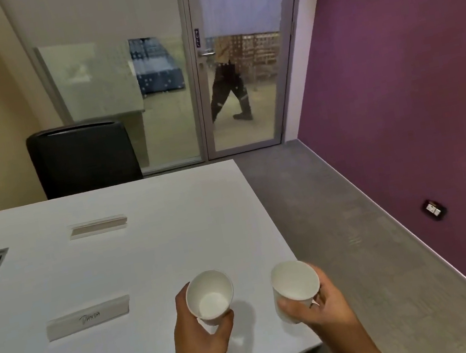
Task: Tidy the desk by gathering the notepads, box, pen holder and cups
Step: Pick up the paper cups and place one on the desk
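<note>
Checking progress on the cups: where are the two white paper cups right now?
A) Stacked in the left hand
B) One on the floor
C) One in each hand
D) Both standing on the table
C: the left hand grips one white paper cup, and the right hand grips the other white paper cup, both held apart above the white table.

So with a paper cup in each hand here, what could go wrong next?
1. The right hand holds its cup past the desk's right edge, over the floor; a slip would likely drop it there.
2. The left hand pinches its tilted cup low near the base, so it may tip out or crush.
3. With both hands full, the name plates could get knocked.
</note>
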Demonstrator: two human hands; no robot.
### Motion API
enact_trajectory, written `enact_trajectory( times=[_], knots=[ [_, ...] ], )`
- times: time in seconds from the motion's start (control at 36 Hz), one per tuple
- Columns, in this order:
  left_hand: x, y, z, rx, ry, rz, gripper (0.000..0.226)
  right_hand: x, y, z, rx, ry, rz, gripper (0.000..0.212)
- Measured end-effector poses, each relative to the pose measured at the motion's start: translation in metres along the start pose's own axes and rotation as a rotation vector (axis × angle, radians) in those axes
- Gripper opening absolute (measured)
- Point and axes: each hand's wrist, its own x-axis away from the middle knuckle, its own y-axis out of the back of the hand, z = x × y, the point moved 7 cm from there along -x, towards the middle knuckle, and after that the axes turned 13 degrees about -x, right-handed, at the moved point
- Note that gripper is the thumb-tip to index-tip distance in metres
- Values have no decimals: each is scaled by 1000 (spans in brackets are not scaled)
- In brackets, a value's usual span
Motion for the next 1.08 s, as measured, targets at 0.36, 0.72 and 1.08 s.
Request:
enact_trajectory(
  times=[0.36, 0.72, 1.08],
  knots=[
    [-36, -60, -23, -57, 41, -151, 77, -87, 46, 15, 45, 8, 174, 61],
    [-24, -104, -33, -28, 194, -374, 69, -145, 78, 31, 106, -86, 433, 68],
    [-46, -67, 27, -40, 316, -486, 69, -177, 20, -4, 134, -124, 588, 63]
  ],
)
